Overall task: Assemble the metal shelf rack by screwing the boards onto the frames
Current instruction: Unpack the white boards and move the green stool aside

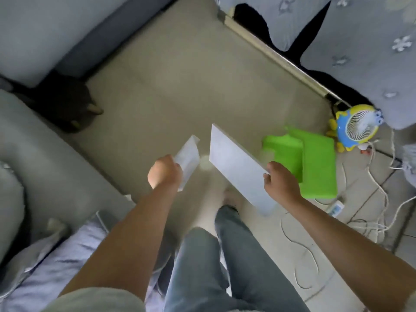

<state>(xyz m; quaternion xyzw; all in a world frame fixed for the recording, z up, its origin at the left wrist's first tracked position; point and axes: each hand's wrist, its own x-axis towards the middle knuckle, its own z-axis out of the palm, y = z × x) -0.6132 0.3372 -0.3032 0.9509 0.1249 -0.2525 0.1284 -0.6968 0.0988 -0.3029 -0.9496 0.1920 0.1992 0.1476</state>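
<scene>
I stand over a beige floor mat (180,86) with a white board in each hand. My left hand (165,171) grips a smaller-looking white board (188,157) by its near end; the board is tilted and seen partly edge-on. My right hand (281,182) holds a wider white board (236,163) by its right long edge, thumb on top, and the board slopes from upper left to lower right above my legs. Both boards hang in the air, apart from each other. No metal frame or screws show in view.
A grey sofa (45,154) runs along the left and top left. A green plastic stool (315,163) lies to the right of my right hand, with a yellow-blue toy fan (358,127) behind it. White cables (378,199) and a power strip (336,208) trail over the tiled floor at right.
</scene>
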